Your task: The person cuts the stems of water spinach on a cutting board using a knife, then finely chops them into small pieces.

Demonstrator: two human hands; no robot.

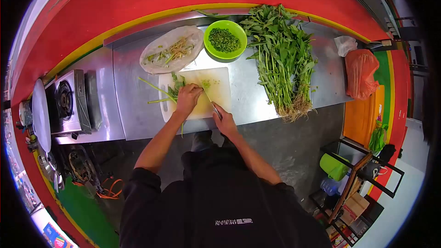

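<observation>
My left hand (187, 97) is closed around green leafy stems (172, 91) on the white cutting board (219, 103). Some stems stick out past the board's left edge. In my right hand (224, 120) is the handle of a knife (209, 97), its blade on the board beside my left fingertips. Small chopped green bits (210, 83) lie just beyond the blade. Behind the board stands a green bowl (244, 41) with chopped greens in it. A plastic bag (158, 65) with roots and stem scraps is spread out at the back left.
A large bunch of leafy greens (282, 59) with roots lies on the steel counter (328, 73) to the right. Beyond it sits a red plastic bag (361, 74). A gas stove (69, 101) is at the far left, and a black rack (390, 174) stands at the lower right.
</observation>
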